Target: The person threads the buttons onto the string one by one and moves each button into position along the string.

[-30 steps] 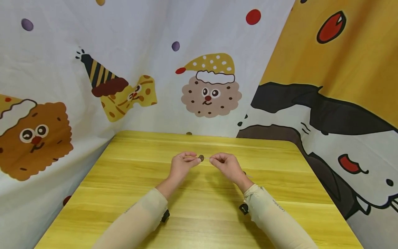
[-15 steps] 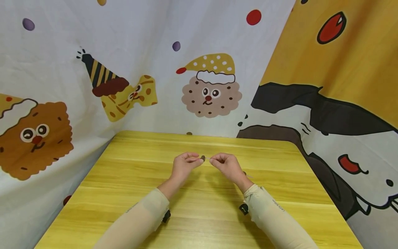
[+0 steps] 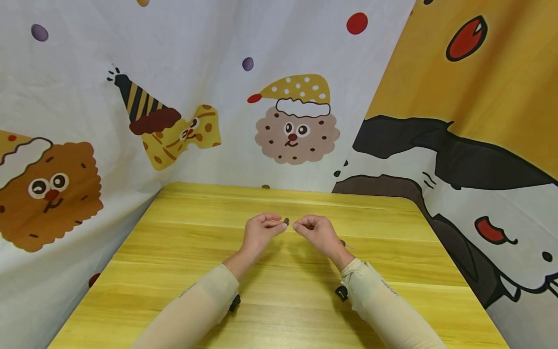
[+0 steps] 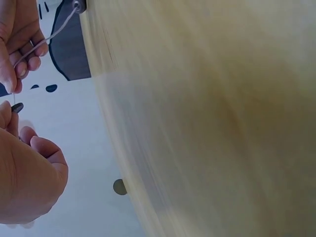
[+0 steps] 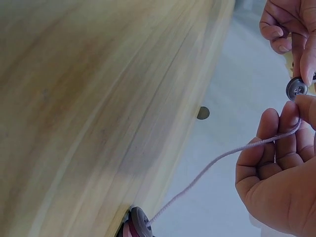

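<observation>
Near the far part of the table, both hands meet over the wood. My left hand (image 3: 258,235) pinches a dark round button (image 5: 297,89) between thumb and finger; the right wrist view shows its small holes. My right hand (image 3: 320,235) pinches a thin pale cord (image 5: 212,163) with its fingertips right at the button. In the left wrist view, a short bit of cord spans between the fingertips and the button. From the right hand the cord trails to another dark button (image 5: 140,222), with something reddish behind it.
The yellow wood-grain table (image 3: 279,300) lies below both forearms. A cloth printed with cartoon biscuits (image 3: 296,135) hangs behind its far edge. Black straps (image 3: 342,293) sit at the wrists. A small dark button (image 3: 342,243) shows beside the right wrist.
My left hand has moved slightly right, bringing the button close to the right fingertips. The button has turned from face-on to nearly edge-on in the head view. The right hand has barely moved.
</observation>
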`<state>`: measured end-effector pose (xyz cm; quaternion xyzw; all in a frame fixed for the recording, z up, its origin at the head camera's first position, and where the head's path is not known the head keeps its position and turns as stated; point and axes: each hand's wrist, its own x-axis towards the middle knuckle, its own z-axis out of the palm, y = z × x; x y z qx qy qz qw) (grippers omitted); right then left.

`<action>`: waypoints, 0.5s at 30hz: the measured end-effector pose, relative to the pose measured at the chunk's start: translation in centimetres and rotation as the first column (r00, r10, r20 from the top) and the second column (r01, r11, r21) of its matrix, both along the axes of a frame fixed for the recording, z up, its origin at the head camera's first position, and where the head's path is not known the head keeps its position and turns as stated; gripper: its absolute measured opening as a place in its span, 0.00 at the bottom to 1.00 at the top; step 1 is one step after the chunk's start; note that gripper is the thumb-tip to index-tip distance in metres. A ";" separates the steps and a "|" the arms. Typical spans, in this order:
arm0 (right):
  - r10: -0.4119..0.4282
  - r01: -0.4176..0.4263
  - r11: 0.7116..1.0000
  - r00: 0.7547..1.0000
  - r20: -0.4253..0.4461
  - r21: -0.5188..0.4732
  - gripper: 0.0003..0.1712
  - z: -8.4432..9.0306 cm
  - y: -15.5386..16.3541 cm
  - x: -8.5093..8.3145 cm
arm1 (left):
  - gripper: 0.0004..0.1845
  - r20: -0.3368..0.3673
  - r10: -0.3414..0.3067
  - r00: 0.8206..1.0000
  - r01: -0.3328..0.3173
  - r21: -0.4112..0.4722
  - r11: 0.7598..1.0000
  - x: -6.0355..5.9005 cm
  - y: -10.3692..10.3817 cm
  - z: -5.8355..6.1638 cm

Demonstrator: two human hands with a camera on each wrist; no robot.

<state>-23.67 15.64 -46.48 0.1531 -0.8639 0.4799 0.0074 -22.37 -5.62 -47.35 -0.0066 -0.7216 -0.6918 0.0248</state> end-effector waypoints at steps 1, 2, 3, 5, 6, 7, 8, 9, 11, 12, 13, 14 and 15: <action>-0.001 0.001 1.000 1.000 0.000 0.005 0.10 0.0 0.0 0.0 | 0.15 -0.001 -0.001 1.000 0.001 -0.005 1.000 0.0 0.0 0.0; -0.002 0.002 1.000 1.000 0.001 0.007 0.10 0.0 0.0 0.0 | 0.16 -0.002 -0.004 1.000 0.004 -0.010 1.000 0.0 0.0 0.0; -0.001 0.001 1.000 1.000 0.004 0.010 0.11 0.0 0.0 0.0 | 0.16 -0.004 -0.005 1.000 0.005 -0.013 1.000 0.1 0.1 0.0; 0.002 -0.003 1.000 1.000 0.011 0.009 0.11 0.0 -0.1 0.0 | 0.17 -0.011 -0.008 1.000 0.008 -0.028 1.000 0.1 0.1 0.0; 0.006 -0.006 1.000 1.000 0.013 0.008 0.12 0.0 -0.1 0.0 | 0.17 -0.012 -0.008 1.000 0.008 -0.035 0.999 0.2 0.1 0.1; 0.009 -0.010 1.000 1.000 0.016 0.008 0.12 0.0 -0.1 0.0 | 0.16 -0.017 -0.010 1.000 0.009 -0.041 0.999 0.2 0.1 0.1; 0.012 -0.013 1.000 1.000 0.018 0.007 0.12 0.1 -0.1 0.0 | 0.16 -0.024 -0.011 1.000 0.010 -0.050 0.999 0.2 0.1 0.0; 0.014 -0.015 1.000 1.000 0.019 0.008 0.12 0.1 -0.1 0.0 | 0.16 -0.030 -0.013 0.999 0.011 -0.059 0.998 0.2 0.1 0.0; 0.016 -0.016 1.000 1.000 0.020 0.010 0.11 0.1 -0.1 0.0 | 0.16 -0.043 -0.017 0.999 0.014 -0.075 0.997 0.3 0.2 -0.1; 0.016 -0.016 1.000 1.000 0.020 0.011 0.10 0.1 -0.1 0.0 | 0.15 -0.046 -0.019 0.999 0.016 -0.080 0.997 0.3 0.2 -0.1; 0.016 -0.016 1.000 1.000 0.021 0.010 0.10 0.1 -0.2 0.0 | 0.15 -0.052 -0.022 0.998 0.018 -0.088 0.996 0.3 0.2 -0.1; 0.017 -0.017 1.000 1.000 0.021 0.010 0.09 0.1 -0.2 0.0 | 0.15 -0.057 -0.025 0.998 0.019 -0.095 0.995 0.3 0.3 -0.1; 0.016 -0.016 1.000 1.000 0.021 0.009 0.08 0.0 -0.2 0.0 | 0.15 -0.062 -0.028 0.998 0.022 -0.100 0.995 0.4 0.3 -0.1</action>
